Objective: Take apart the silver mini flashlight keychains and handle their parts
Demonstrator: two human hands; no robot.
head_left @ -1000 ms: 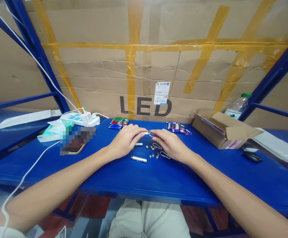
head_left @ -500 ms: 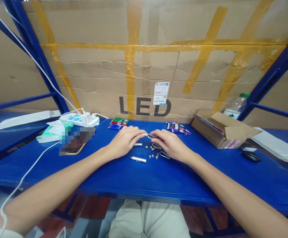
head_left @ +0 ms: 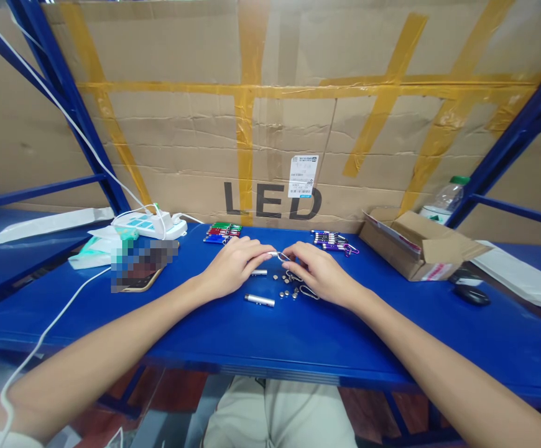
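Observation:
My left hand (head_left: 233, 266) is closed on a small silver keychain flashlight (head_left: 273, 253) just above the blue table (head_left: 270, 330). My right hand (head_left: 319, 270) pinches a thin wire clip (head_left: 283, 256) at the flashlight's end. Below the hands lie a silver flashlight body (head_left: 260, 300), a short silver part (head_left: 260, 272), several small button cells (head_left: 285, 287) and loose metal clips (head_left: 308, 292).
Coloured flashlights (head_left: 222, 232) lie at the back left of the centre, purple ones (head_left: 333, 241) at the back right. An open cardboard box (head_left: 417, 244), a bottle (head_left: 445, 200) and a mouse (head_left: 472, 294) stand right. A power strip (head_left: 152, 224) and a blurred phone (head_left: 142, 264) lie left.
Both hands stay at the same spot; only the fingers shift slightly round the flashlight and clip.

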